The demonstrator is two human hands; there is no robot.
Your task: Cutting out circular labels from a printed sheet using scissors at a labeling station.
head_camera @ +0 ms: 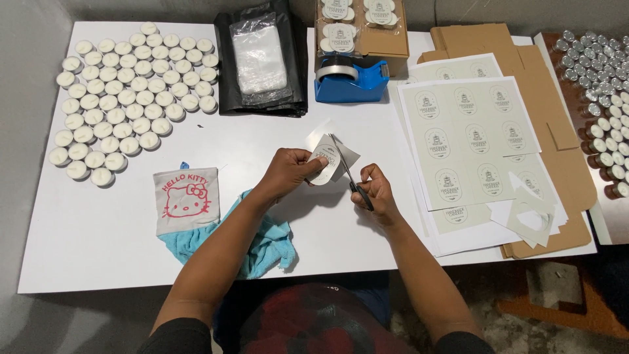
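Note:
My left hand pinches a small piece of pale label paper above the white table. My right hand grips a pair of scissors whose blades cut into that paper. To the right lies a sheet of oval printed labels with several cut-out gaps and offcuts at its lower edge.
Many white tealight candles fill the table's left. A blue tape dispenser, a clear bag on black plastic, a box of packed candles, flat cardboard, small jars, a printed cloth and blue rag surround me.

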